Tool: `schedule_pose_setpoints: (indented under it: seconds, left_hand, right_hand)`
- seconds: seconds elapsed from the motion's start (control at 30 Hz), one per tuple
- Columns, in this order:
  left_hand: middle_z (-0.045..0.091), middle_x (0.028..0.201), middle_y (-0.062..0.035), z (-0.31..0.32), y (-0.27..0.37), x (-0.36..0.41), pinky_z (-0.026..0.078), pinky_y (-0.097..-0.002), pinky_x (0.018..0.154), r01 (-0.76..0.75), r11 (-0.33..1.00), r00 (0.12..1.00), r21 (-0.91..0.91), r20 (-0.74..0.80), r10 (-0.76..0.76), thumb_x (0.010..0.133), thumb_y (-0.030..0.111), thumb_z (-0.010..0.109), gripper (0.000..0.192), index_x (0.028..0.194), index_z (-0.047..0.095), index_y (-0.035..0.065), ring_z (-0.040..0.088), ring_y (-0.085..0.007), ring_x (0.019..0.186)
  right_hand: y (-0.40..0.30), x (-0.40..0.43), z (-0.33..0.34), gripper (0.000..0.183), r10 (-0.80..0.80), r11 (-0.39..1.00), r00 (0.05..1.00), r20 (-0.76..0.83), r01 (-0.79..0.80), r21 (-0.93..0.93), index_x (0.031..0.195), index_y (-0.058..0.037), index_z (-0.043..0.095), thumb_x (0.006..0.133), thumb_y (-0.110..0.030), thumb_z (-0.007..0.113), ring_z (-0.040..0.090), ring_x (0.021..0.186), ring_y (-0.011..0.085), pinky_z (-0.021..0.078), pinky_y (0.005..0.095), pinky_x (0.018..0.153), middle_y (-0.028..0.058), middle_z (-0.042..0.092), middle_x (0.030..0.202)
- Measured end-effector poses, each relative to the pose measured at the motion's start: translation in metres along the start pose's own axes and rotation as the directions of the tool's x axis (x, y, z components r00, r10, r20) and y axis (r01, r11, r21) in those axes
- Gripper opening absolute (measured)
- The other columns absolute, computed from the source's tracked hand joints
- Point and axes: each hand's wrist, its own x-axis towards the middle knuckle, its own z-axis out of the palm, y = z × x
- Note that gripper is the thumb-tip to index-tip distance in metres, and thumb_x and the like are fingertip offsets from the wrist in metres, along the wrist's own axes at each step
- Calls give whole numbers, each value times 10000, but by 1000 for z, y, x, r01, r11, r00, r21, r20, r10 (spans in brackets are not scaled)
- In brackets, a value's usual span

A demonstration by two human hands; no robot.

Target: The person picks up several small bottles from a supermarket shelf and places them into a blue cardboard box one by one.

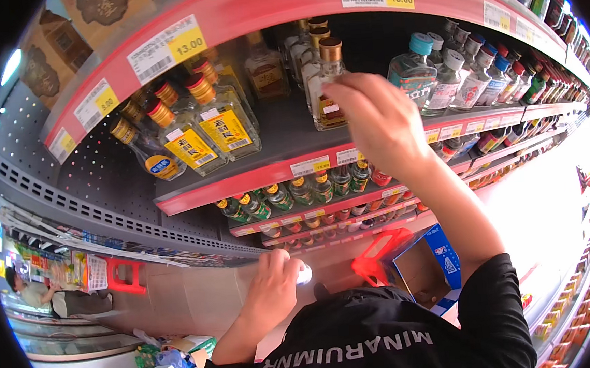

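My right hand [385, 113] reaches up to the upper shelf, fingers bent across the right side of a clear glass bottle [322, 100] with a gold cap. This bottle stands upright at the front of a row of similar ones. Whether the fingers grip it or only touch it is hidden. Lower down, in front of my body, my left hand [271, 285] is closed around a small object [304, 275] with a round, whitish end; the rest of it is covered by the hand. Left of the row stand flat glass bottles [224, 130] with yellow labels and red-and-gold caps.
A turquoise-capped bottle [413, 73] stands right of my hand. Green-labelled bottles [300, 191] line the shelf below. On the floor are a red plastic stool [377, 252] and an open blue carton [441, 261]. A person [41, 294] is farther off at left, near a white basket [96, 272].
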Motion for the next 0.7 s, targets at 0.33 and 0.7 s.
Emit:
schedule_pose_setpoints:
  seconds: [0.33,0.7]
  left_hand:
    - [460,933,-145,11,7,-11,410,-413,774,-17,997,1000,-78,19,19,755,-19,529,160,906,517,31,461,-342,889]
    - [424,960,-164,37,7,28,363,-455,820,-55,997,982,50,185,45,761,-21,526,174,929,494,9,448,-356,953]
  right_hand:
    - [-65,-12,-13,202,36,950,943,331,-136,282,871,-36,553,684,-64,626,568,660,251,476,351,566,74,528,743]
    - [-48,-439,-197,139,976,-179,-216,20,-855,-488,955,-25,567,847,-80,498,605,829,364,480,417,717,200,619,896]
